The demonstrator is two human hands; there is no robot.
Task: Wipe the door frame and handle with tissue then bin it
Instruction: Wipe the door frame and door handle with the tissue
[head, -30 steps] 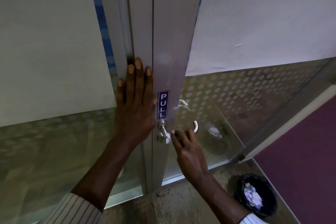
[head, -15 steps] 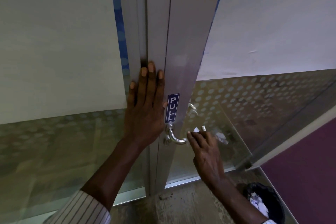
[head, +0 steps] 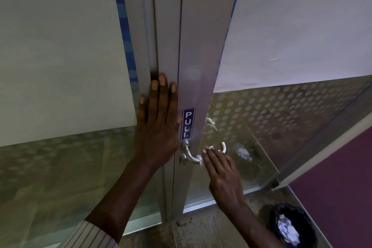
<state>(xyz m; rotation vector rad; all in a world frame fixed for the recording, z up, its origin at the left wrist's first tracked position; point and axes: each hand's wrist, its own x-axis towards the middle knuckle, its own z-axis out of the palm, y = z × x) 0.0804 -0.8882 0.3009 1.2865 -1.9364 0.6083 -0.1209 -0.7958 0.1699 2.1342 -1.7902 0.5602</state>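
Two bare hands work at a metal-framed glass door, one on each side of its vertical seam. The left hand [head: 158, 127] lies flat and spread against the door frame [head: 167, 46], fingers pointing up, palm pressed to the metal just left of the seam, its forearm rising from a striped sleeve [head: 90, 235] at the bottom edge. The right hand [head: 220, 173] reaches up from the lower right, fingers curled over the bar of the single curved metal handle [head: 192, 156]. A white tissue [head: 209, 150] is pinned between those fingers and the bar; only small scraps show at the fingertips, so how much is bunched under the hand is hard to tell.

One blue sign reading PULL [head: 188, 123] is stuck upright on the door stile [head: 201, 46], directly above the handle's base and beside the left thumb. A second handle [head: 211, 124] shows faintly through the dotted frosted glass [head: 281, 117] on the right.

Near the bottom right corner, one round bin [head: 295, 225] with a black liner stands on the floor, holding crumpled white paper [head: 287, 231]. It sits below and right of the right forearm, with bare speckled floor [head: 201, 231] between it and the door's lower edge. Purple carpet [head: 342, 187] runs along the right edge.
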